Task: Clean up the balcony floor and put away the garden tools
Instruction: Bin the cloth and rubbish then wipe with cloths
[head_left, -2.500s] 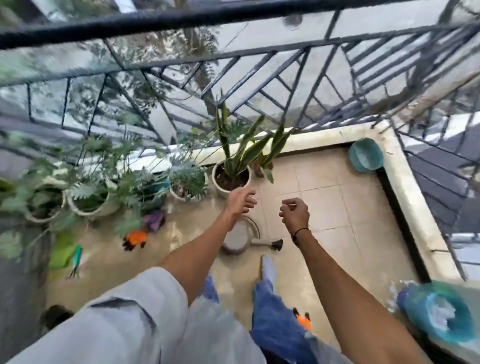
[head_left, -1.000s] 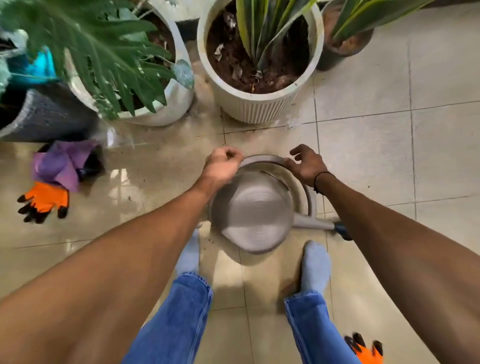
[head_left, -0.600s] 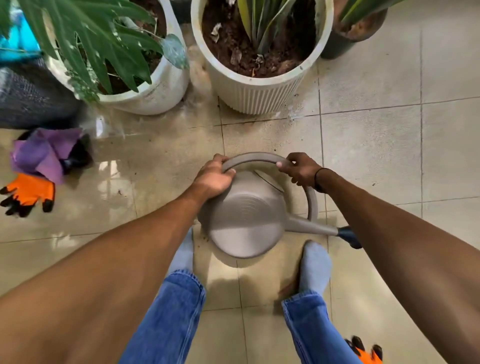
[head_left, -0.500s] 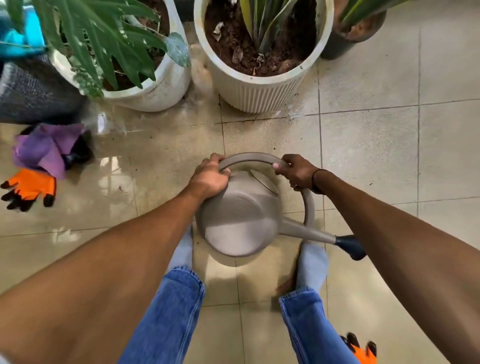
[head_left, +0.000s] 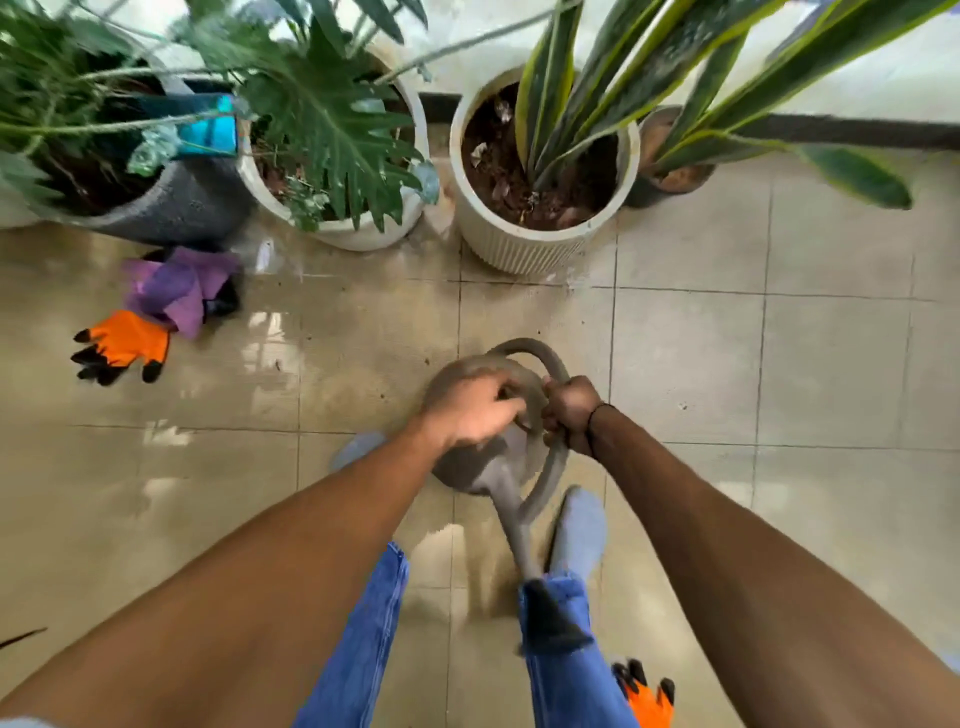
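Both your arms reach forward and down. Your left hand (head_left: 475, 410) lies across the top of the grey watering can (head_left: 485, 447), fingers curled against its body. Your right hand (head_left: 569, 410) is fisted round the loop handle. The can sits above the tiled floor (head_left: 779, 364) between your feet, spout toward you.

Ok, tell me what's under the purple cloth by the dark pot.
An orange glove with black fingertips sticks out from under the purple cloth, and something black shows at its right edge. Whatever else it covers is hidden.
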